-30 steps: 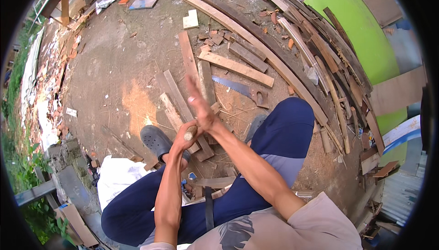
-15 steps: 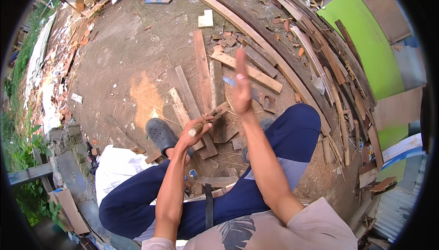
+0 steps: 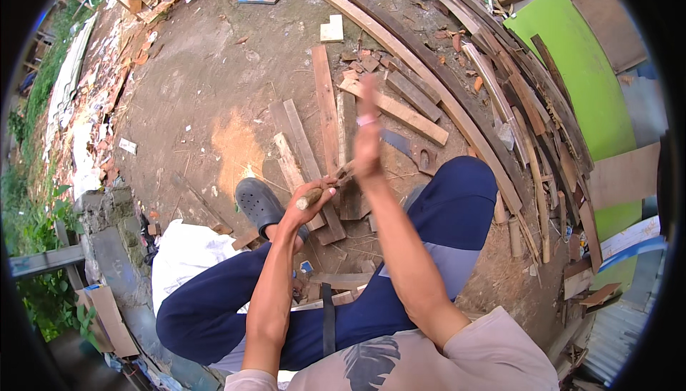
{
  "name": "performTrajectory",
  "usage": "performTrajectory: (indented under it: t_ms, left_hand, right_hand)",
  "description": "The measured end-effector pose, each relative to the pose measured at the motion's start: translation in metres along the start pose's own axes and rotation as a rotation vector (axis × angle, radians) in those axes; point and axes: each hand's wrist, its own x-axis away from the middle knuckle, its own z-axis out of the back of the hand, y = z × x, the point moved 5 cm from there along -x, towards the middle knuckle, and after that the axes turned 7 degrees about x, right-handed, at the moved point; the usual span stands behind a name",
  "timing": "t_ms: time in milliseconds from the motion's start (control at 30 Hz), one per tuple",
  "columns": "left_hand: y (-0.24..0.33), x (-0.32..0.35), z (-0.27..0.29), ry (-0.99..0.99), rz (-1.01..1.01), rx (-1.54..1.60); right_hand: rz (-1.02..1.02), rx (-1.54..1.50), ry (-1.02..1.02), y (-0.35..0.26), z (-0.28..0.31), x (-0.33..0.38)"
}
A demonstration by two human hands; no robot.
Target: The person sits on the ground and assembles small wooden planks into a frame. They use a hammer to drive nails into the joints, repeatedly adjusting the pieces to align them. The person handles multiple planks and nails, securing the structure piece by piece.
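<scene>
My left hand (image 3: 312, 201) is wrapped around a round wooden handle (image 3: 309, 199), whose blunt end points towards me. Its far part runs towards my right wrist and is partly hidden there. My right hand (image 3: 368, 137) is raised edge-on just right of it, fingers stretched out and smeared by motion, with nothing visible in it. Beyond that hand a handsaw (image 3: 398, 142) with a wooden grip (image 3: 426, 159) lies on the ground near my right knee. Several planks lie beneath and beyond my hands, among them a long reddish board (image 3: 325, 98) and a pale batten (image 3: 400, 111).
A long curved-looking row of timber (image 3: 457, 105) lies along the right, beside a green panel (image 3: 572, 55). Sawdust (image 3: 238, 144) is spread left of the planks. A low block wall (image 3: 107, 241) and white sacking (image 3: 187, 255) are at my left. My shoe (image 3: 261, 205) rests near the planks.
My right hand has shifted left relative to the ground, uncovering more of the handsaw. The left hand keeps its grip on the wooden handle. The whole view has moved slightly.
</scene>
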Motion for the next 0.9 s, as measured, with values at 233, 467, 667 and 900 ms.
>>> performTrajectory:
  t_ms: [233,467,667,900]
  left_hand:
    - [-0.003,0.003,0.013,0.017,0.052,-0.114]
    - [0.024,0.017,0.001,0.02,0.074,0.276]
    - [0.005,0.018,0.017,0.103,0.129,-0.012]
    - [-0.028,0.043,0.018,0.293,-0.064,-0.002]
  right_hand:
    - [0.054,0.127,-0.106,0.029,-0.047,0.027]
    - [0.044,0.1,-0.133,0.011,-0.065,0.026]
    - [0.119,0.165,-0.275,0.005,-0.078,0.018]
    - [-0.052,0.435,-0.665,-0.024,-0.146,0.048]
